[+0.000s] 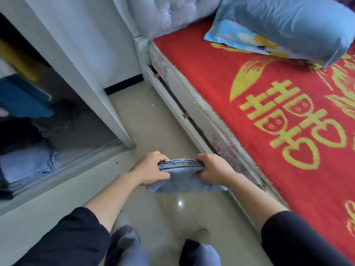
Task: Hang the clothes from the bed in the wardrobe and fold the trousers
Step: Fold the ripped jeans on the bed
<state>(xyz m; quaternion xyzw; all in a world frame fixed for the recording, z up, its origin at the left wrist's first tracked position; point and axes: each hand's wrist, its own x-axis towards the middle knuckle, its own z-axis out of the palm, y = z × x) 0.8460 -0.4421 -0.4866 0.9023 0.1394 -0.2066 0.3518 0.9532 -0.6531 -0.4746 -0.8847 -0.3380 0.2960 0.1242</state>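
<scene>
A folded pair of light blue denim trousers (182, 175) hangs in the air over the floor, held flat between both hands. My left hand (149, 168) grips its left end and my right hand (213, 167) grips its right end, thumbs on top of the stacked folds. The bed (269, 104) with a red and yellow cover lies to the right, with no clothes visible on the part in view. The open wardrobe (57, 120) stands to the left, with folded clothes stacked on its floor, among them a pale blue pile (26, 162) and a teal garment (23, 96).
A blue pillow (288, 25) lies at the head of the bed by the padded headboard (165, 14). The wardrobe's white side panel (92, 70) and sliding track (76, 160) border the shiny beige floor (146, 120) between wardrobe and bed. My own legs show at the bottom.
</scene>
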